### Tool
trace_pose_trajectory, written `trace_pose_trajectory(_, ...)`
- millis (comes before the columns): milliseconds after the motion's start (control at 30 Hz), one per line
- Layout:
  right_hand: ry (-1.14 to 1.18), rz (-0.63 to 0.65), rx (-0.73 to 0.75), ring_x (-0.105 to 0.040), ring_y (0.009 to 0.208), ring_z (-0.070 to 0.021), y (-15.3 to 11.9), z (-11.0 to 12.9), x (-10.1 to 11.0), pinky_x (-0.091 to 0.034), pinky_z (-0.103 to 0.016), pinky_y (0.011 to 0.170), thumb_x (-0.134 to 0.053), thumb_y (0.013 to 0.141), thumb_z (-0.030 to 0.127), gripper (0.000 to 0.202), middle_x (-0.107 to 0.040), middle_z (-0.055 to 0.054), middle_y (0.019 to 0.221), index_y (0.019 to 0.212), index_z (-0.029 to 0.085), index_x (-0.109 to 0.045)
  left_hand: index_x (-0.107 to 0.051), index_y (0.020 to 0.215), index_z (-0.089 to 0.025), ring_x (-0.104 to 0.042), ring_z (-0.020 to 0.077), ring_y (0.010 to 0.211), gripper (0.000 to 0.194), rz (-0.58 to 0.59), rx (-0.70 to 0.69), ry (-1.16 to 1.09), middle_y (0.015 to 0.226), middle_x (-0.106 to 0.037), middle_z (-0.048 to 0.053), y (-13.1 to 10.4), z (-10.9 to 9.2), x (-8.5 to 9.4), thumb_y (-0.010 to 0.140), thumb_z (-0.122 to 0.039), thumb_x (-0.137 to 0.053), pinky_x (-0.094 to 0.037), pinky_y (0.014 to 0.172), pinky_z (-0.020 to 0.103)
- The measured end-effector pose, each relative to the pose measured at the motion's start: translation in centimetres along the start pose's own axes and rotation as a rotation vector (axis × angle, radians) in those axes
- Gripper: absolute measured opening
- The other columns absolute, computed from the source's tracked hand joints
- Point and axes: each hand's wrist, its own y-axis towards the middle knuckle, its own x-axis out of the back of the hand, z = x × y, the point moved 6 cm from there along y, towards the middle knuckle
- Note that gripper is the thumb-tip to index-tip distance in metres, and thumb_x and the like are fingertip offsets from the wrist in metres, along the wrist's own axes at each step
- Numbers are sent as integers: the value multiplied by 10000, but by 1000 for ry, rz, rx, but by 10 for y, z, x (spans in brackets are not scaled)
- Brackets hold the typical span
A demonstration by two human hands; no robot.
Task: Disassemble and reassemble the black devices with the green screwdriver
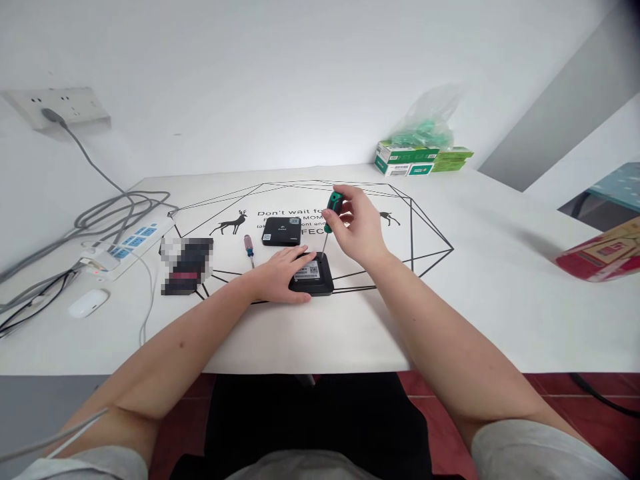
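A black square box point(324, 283) lies on the white table with a white label facing up. My left hand point(281, 275) rests over its left side, fingers spread and pressing on it. Above the box, my right hand point(356, 223) grips the green and black handle of a screwdriver point(333, 208). The shaft points down and its tip meets the box near the back edge. Behind my left hand sits a second flat black box point(281, 231). To its left lies a smaller screwdriver point(249, 247) with a clear reddish handle.
A power strip point(135, 247) with coiled grey cables and a white case point(89, 303) are at the left, near a blurred-out dark item point(187, 267). Green and white boxes point(407, 160) bear a plastic bag at the back. A red package point(603, 252) lies far right.
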Motion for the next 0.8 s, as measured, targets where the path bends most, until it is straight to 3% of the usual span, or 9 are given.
trace_pose_trajectory(200, -25, 10, 48, -707, 982, -265, -3, 0, -8, -697, -481, 834, -586, 1022, 534, 495, -691, -128, 1329, 1440, 269, -576, -300, 1777, -228, -192, 426, 1708, 1055, 34, 8, 1, 1845, -224, 176, 2, -2, -1, 919, -675, -721, -234, 1368, 609)
trace_pose_trajectory(533, -27, 96, 103, -676, 955, -253, -11, 5, -20, -673, -460, 806, -583, 1041, 483, 440, -670, -119, 1259, 1425, 268, -577, -335, 1760, -253, -198, 459, 1701, 1004, 23, -15, 20, 1845, -225, 182, 4, -7, -4, 943, -722, -681, -191, 1354, 654)
trace_pose_trajectory(800, 102, -82, 214, -610, 805, -182, -15, 7, -20, -578, -365, 650, -694, 1007, 424, 314, -649, -56, 1126, 1264, 282, -584, -202, 1780, -227, -127, 433, 1708, 1081, 206, 93, 73, 1854, -159, 178, 10, -21, 3, 937, -780, -591, -193, 1361, 601)
